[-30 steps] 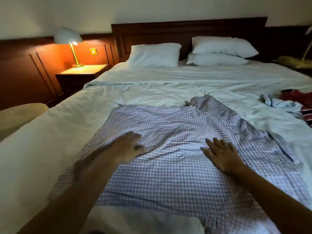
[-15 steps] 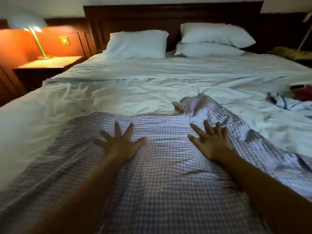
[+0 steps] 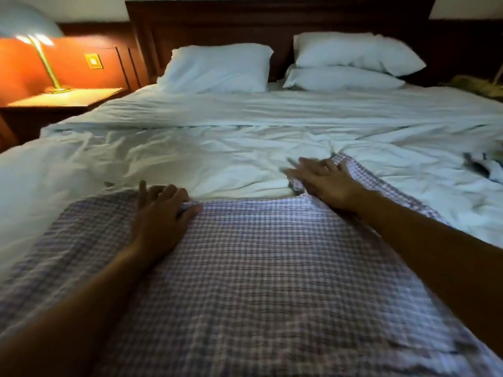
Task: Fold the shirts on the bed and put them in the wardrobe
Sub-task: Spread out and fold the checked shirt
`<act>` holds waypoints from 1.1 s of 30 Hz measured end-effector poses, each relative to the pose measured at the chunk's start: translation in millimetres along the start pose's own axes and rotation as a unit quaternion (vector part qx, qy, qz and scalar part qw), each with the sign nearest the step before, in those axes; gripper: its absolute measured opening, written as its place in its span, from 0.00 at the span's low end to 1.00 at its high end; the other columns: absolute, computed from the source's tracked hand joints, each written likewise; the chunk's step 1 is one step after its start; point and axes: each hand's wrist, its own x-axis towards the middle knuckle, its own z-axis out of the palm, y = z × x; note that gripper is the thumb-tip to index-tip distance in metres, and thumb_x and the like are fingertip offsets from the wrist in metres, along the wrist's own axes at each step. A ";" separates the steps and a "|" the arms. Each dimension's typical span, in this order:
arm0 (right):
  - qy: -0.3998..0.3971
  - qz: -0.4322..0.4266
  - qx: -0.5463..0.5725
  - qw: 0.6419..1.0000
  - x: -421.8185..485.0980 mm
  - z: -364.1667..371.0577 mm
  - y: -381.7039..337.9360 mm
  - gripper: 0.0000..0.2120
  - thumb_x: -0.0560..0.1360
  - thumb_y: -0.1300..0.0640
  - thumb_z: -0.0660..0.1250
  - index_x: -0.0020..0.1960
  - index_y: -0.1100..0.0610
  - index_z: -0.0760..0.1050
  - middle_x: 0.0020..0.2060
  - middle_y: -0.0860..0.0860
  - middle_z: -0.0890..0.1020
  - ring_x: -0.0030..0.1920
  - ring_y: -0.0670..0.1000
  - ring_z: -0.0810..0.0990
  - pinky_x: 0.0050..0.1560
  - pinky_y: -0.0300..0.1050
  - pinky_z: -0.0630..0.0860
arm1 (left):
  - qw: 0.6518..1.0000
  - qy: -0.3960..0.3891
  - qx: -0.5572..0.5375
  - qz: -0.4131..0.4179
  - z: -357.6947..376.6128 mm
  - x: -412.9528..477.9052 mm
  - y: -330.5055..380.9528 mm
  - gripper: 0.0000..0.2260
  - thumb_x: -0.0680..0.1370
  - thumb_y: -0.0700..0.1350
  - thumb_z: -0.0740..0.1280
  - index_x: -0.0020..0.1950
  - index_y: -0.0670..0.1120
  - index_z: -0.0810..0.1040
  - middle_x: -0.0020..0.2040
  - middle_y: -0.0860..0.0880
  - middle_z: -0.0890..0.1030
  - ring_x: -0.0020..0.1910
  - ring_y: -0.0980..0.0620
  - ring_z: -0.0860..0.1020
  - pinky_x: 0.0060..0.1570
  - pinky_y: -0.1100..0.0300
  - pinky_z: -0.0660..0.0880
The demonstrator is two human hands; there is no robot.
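One shirt (image 3: 258, 281), checked, spread flat on bed (image 3: 272, 112), near hem out of frame. Risk: pulling from the far edge alone could drag near cloth into creases; loose sheet (image 3: 130, 159) beneath may bunch. Left hand (image 3: 160, 213): fingers (image 3: 159, 193) curled, pinching shirt's far edge against thumb. Right hand (image 3: 326, 180): blurred, fingers straight, flat on far right corner, cloth under the palm. Other clothes (image 3: 479, 165) far right, not yet folded.

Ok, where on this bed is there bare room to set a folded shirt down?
Free: the white sheet between the checked shirt and the pillows, and the strip left of it, toward the nightstand. Crowded: the near half, under the shirt with left hand and right hand on it; the right edge, where other clothes lie.
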 end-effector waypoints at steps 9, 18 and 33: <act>0.054 0.123 -0.142 0.981 34.7 -0.5 3.5 0.18 0.79 0.54 0.61 0.68 0.56 0.70 0.63 0.61 0.71 0.61 0.64 0.73 0.59 0.60 0.71 | 0.994 -0.055 0.046 0.082 2.0 26.8 -42.6 0.24 0.75 0.73 0.51 0.43 0.53 0.69 0.37 0.52 0.79 0.42 0.47 0.81 0.46 0.52 0.65; 0.084 0.232 0.024 0.969 -9.3 16.9 13.0 0.28 0.79 0.38 0.50 0.77 0.47 0.58 0.75 0.57 0.63 0.74 0.62 0.60 0.72 0.62 0.60 | 0.997 -0.061 0.037 0.023 -7.5 15.5 -64.8 0.26 0.75 0.72 0.50 0.36 0.52 0.72 0.38 0.52 0.77 0.44 0.45 0.76 0.51 0.47 0.68; 0.049 0.388 -0.059 0.918 -24.5 2.6 78.3 0.14 0.79 0.60 0.60 0.62 0.58 0.78 0.60 0.60 0.72 0.60 0.64 0.72 0.62 0.58 0.70 | 0.995 -0.040 0.087 0.018 2.2 3.8 -60.9 0.30 0.80 0.67 0.47 0.48 0.47 0.79 0.45 0.47 0.75 0.48 0.41 0.72 0.50 0.41 0.70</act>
